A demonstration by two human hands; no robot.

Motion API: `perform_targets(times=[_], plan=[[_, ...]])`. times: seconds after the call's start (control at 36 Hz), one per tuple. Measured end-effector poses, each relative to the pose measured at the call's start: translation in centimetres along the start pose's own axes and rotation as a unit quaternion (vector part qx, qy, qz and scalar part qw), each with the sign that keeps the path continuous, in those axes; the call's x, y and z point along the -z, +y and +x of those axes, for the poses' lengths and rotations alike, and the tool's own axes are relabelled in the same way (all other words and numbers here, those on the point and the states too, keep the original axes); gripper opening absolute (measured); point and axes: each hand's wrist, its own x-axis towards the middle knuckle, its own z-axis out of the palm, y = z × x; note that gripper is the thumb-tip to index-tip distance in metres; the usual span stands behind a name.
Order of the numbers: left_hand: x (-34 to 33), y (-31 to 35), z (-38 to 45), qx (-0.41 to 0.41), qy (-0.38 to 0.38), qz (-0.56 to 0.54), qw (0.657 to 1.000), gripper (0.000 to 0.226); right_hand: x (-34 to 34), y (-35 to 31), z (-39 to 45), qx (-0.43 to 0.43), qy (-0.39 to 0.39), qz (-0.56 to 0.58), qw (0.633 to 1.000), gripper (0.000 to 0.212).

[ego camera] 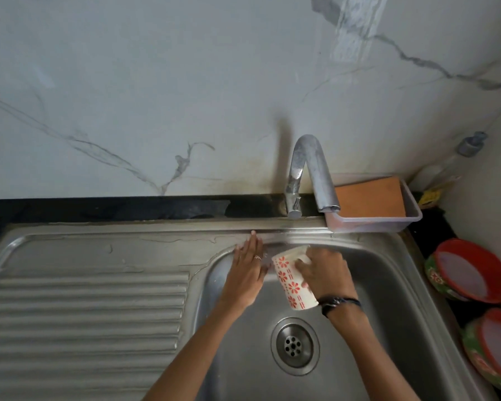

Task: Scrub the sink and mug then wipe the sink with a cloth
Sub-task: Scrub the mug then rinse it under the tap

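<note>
A white mug with red flower prints [291, 283] is tilted over the steel sink basin [388, 285], its mouth pointing up and away from me. My right hand [324, 273] grips the mug from the right side, fingers curled round it near the rim. My left hand [248, 266] lies flat with straight fingers on the sink's upper left corner, just left of the mug. The drain [294, 345] sits below the mug. No water runs from the tap [310, 175].
A ribbed draining board [84, 308] fills the left. Behind the basin, a clear plastic tray [414, 218] holds an orange sponge [370, 198]. Two red-rimmed bowls [472, 273] stand on the dark counter at the right. The marble wall rises behind.
</note>
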Motion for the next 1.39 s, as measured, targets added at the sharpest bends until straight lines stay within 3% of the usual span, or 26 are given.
perform_targets(times=[0.11, 0.22, 0.42, 0.47, 0.53, 0.58, 0.75, 0.86, 0.94, 1.03, 1.08, 1.17, 1.22, 1.28, 1.39], plan=[[0.1, -0.3, -0.6, 0.081, 0.044, 0.002, 0.996, 0.088, 0.4, 0.9, -0.4, -0.023, -0.038, -0.039, 0.998, 0.027], [0.4, -1.3, -0.5, 0.146, 0.086, 0.0, 0.985, 0.094, 0.9, -0.2, 0.3, 0.019, -0.061, -0.052, 0.997, 0.029], [-0.7, 1.1, 1.7, 0.117, 0.045, 0.044, 0.991, 0.082, 2.9, -2.2, 2.7, 0.083, 0.027, -0.055, 0.995, 0.027], [-1.4, 2.0, 2.1, 0.056, 0.03, 0.057, 0.996, 0.07, 3.4, -1.7, 2.8, 0.073, 0.049, -0.068, 0.994, 0.026], [-2.1, 3.3, 2.3, -0.047, -0.002, 0.045, 0.998, 0.07, 3.6, -0.6, 2.5, 0.055, 0.062, -0.081, 0.993, 0.026], [-2.7, 4.5, 2.8, -0.098, -0.015, 0.043, 0.994, 0.071, 3.7, 0.9, 1.9, 0.034, 0.064, -0.083, 0.994, 0.025], [-3.1, 5.6, 3.1, -0.101, -0.038, -0.005, 0.994, 0.065, 2.8, 5.6, -0.5, -0.004, 0.036, -0.087, 0.996, 0.032], [-1.1, 6.0, 2.1, -0.009, 0.043, -0.141, 0.989, 0.049, 1.5, 7.0, -1.7, -0.024, 0.009, -0.076, 0.997, 0.033], [1.5, 6.8, 2.9, 0.098, 0.127, -0.27, 0.95, 0.052, 0.7, 7.4, -2.0, -0.022, 0.02, -0.014, 0.999, 0.029], [4.7, 8.2, 5.1, 0.119, 0.166, -0.284, 0.937, 0.064, 0.3, 7.4, -2.2, -0.02, 0.05, 0.076, 0.996, 0.02], [6.5, 8.8, 7.4, 0.136, 0.145, -0.286, 0.937, 0.063, 0.0, 7.0, -2.3, -0.008, 0.077, 0.134, 0.988, 0.014], [7.9, 9.2, 10.4, 0.16, 0.086, -0.268, 0.946, 0.037, -0.2, 6.2, -2.2, 0.012, 0.111, 0.199, 0.974, 0.011], [8.3, 8.9, 11.7, 0.137, 0.086, -0.262, 0.951, 0.025, -0.2, 5.6, -2.0, 0.018, 0.132, 0.249, 0.959, 0.007], [9.0, 8.4, 11.9, 0.136, 0.098, -0.261, 0.951, 0.029, -0.3, 5.1, -1.9, 0.02, 0.148, 0.297, 0.943, 0.011], [8.5, 6.6, 10.9, 0.185, 0.043, -0.372, 0.908, 0.03, -0.9, 4.7, -1.5, 0.014, 0.164, 0.34, 0.926, 0.016]])
